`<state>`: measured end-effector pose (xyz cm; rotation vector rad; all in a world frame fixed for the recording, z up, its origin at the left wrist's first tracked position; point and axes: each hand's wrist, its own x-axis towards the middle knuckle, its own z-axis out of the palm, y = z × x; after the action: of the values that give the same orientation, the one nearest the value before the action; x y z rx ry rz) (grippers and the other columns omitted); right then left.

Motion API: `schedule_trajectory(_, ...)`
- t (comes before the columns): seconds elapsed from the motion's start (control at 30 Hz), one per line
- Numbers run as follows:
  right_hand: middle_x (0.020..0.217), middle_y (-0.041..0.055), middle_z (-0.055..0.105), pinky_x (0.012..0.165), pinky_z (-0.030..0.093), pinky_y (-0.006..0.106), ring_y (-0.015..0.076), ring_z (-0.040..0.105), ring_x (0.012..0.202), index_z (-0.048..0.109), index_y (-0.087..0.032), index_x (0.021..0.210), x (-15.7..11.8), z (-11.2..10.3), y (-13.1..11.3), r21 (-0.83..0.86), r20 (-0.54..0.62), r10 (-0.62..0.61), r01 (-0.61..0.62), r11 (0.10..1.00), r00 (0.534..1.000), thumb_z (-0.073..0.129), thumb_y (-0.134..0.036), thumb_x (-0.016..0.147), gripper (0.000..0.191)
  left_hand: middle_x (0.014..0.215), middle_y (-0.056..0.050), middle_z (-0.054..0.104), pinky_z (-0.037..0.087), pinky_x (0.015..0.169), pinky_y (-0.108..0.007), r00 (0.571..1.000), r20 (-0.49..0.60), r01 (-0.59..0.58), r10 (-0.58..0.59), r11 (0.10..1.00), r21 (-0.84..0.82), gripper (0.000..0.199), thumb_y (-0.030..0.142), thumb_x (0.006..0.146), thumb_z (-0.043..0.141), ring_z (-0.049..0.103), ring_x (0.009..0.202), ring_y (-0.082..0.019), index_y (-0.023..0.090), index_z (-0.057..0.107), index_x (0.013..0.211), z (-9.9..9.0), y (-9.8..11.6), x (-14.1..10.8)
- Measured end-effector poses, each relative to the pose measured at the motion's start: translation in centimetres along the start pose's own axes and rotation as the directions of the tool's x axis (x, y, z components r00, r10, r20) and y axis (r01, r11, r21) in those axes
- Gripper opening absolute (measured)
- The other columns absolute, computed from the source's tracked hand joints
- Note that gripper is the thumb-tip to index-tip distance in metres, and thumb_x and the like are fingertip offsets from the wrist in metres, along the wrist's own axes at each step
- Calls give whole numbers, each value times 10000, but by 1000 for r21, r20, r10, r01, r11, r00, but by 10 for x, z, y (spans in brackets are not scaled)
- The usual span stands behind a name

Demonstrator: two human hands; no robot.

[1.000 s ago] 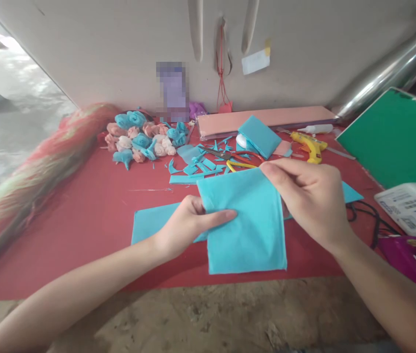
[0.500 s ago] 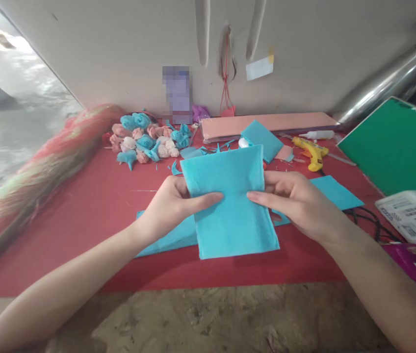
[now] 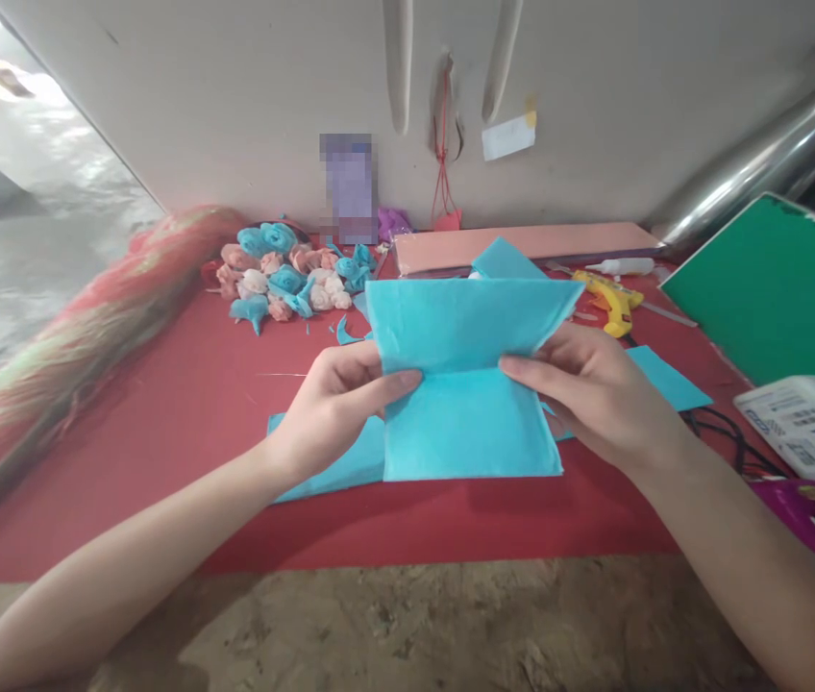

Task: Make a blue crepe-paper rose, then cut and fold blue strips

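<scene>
A blue sheet (image 3: 472,423) is held up above the red table, creased across its middle, its upper part flaring wider toward the right. My left hand (image 3: 342,404) pinches its left edge, thumb on the front at the crease and fingers behind. On the right edge, my right hand (image 3: 580,389) grips it the same way, the thumb on the front near the crease. Behind my left hand, another blue piece (image 3: 342,461) lies flat on the red table (image 3: 162,423).
Blue, pink and white crepe flowers (image 3: 288,279) are piled at the back left. A yellow glue gun (image 3: 616,303), a white tube (image 3: 624,266), a green board (image 3: 775,288) and a white box (image 3: 807,428) sit at the right. A fluffy pink roll (image 3: 90,346) lines the left edge.
The held sheet has bent at its middle, and its upper part now tilts and spreads to the right. My right hand has shifted slightly right and up, its thumb with it.
</scene>
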<state>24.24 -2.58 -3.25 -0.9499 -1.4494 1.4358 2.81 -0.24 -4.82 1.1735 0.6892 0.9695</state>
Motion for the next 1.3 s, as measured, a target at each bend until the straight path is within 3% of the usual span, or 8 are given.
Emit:
schedule_trajectory(0.1,571,-54,499,378,359,208,53,427,420,691,-290,925,0,0,-3,36,31,-21,19,999,999,614,-285,855,104,541,46,569,385,457,-173,1000,-26,-14,14,1000,-15,37,205,702,722,476,477,-61,187,712,671,3,5,0)
schedule_trajectory(0.33,528,-43,506,371,332,209,64,421,409,716,-266,748,-1,1,-3,77,39,-77,74,994,996,550,-198,834,198,514,30,594,330,381,-166,997,69,-37,37,999,-7,143,314,703,745,441,416,-57,188,725,638,4,14,0)
schedule_trajectory(0.63,560,-36,501,395,311,217,71,427,449,698,-252,748,-7,2,-3,33,65,-131,129,991,989,485,-108,838,273,576,22,622,399,436,-179,981,159,-107,108,994,-18,133,237,757,686,476,435,-61,176,707,641,2,12,0)
schedule_trajectory(0.77,681,-22,555,423,258,233,65,387,490,686,-227,763,-9,1,-3,-2,118,-211,212,977,970,453,-70,853,295,578,22,623,471,521,-189,958,252,-131,138,990,-44,120,162,769,643,549,508,-83,189,730,690,-1,11,-1)
schedule_trajectory(0.93,696,-12,541,456,281,234,75,410,537,676,-204,783,-12,0,-2,18,173,-267,268,963,948,438,-94,897,286,670,-5,676,500,585,-194,912,355,-227,204,974,25,177,144,823,580,624,650,-119,203,740,773,-11,7,-3)
schedule_trajectory(1.07,692,1,543,445,306,237,89,440,541,678,-205,759,-14,0,-2,47,186,-259,255,966,948,448,-138,912,284,727,-45,703,505,551,-222,871,404,-346,280,933,98,200,208,872,553,632,641,-144,211,742,806,-15,6,-4)
schedule_trajectory(1.3,706,10,586,446,329,244,96,457,538,685,-222,756,-12,-2,-1,16,195,-231,232,973,953,452,-157,914,289,658,-40,676,473,469,-226,865,405,-387,295,907,167,214,217,861,538,552,489,-119,229,735,779,-16,5,-4)
